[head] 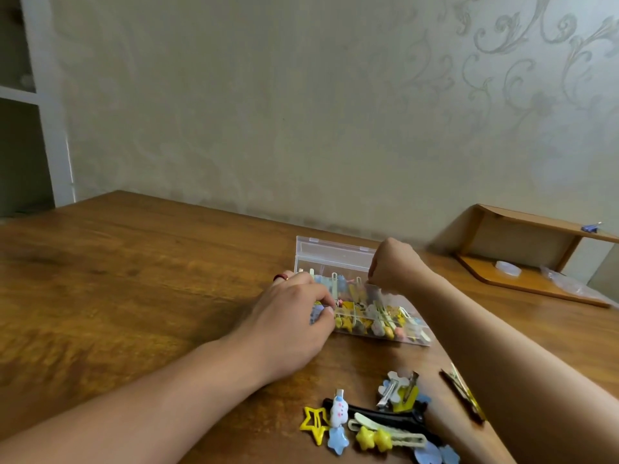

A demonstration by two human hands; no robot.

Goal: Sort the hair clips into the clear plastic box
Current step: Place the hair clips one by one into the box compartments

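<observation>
The clear plastic box (335, 256) lies open on the wooden table with its lid tipped back, holding several yellow, blue and white clips. My left hand (294, 316) rests at the box's left end, fingers pinched on a pale blue clip (316, 313). My right hand (395, 266) hovers over the far side of the box, fingertips closed on a small clip at the rim; the clip is mostly hidden. A loose pile of hair clips (385, 420) lies near me: a yellow star clip (315, 426), a black clip, blue star shapes and a yellow-star clip.
A gold-coloured clip (464, 395) lies beside my right forearm. A low wooden shelf (522, 249) stands at the back right with a tape roll (508, 267), a plastic bag and a small blue clip on top. The wall runs along the table's far edge.
</observation>
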